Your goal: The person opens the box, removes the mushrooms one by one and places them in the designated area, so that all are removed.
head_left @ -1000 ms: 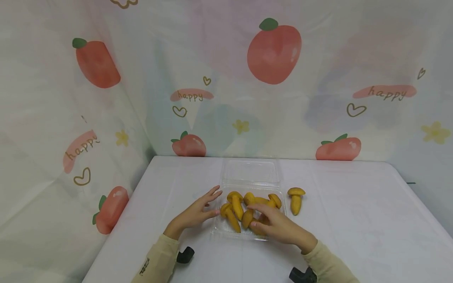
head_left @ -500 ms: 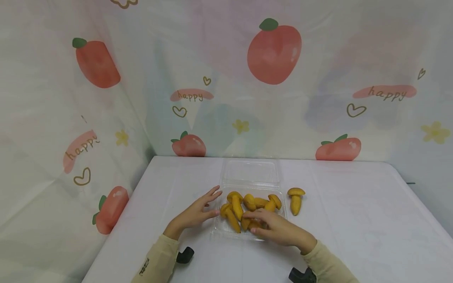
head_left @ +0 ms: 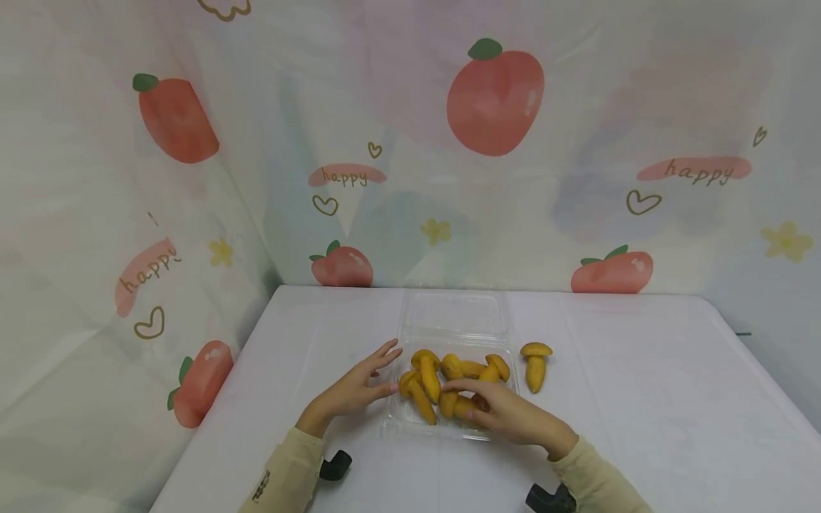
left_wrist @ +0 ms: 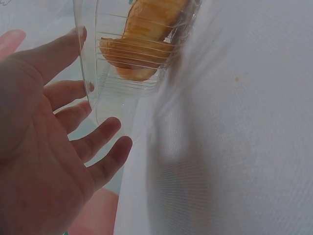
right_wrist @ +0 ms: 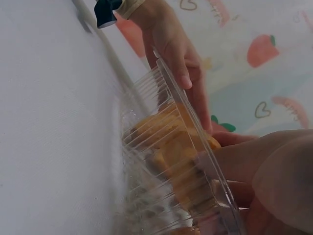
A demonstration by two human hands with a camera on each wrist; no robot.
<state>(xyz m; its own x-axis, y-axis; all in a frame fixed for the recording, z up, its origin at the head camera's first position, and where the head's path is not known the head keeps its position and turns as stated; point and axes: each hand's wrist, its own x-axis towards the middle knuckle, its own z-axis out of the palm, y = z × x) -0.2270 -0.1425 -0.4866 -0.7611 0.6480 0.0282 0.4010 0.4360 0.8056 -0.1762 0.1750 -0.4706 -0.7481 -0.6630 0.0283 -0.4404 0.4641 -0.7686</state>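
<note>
A clear plastic clamshell box (head_left: 410, 420) stands on the table, its lid (head_left: 455, 313) laid back away from me. Several yellow mushrooms (head_left: 423, 402) lie inside it. My left hand (head_left: 346, 388) is at the box's left side with spread fingers; in the left wrist view its thumb and fingertips touch the rim. My right hand (head_left: 513, 413) reaches over the near right part of the box. Between its thumb and fingers it holds a mushroom (head_left: 447, 406) lying sideways, cap to the left; the stem end is partly hidden by the hand.
One more yellow mushroom (head_left: 535, 367) lies on the white-covered table (head_left: 641, 399), just right of the box. A printed curtain (head_left: 410, 107) hangs behind and to the left. Black devices (head_left: 551, 499) are strapped under both wrists.
The mushroom under my right hand has turned from slanting to lying sideways near the box's front. My right hand has shifted slightly toward the near side. My left hand has stayed in place.
</note>
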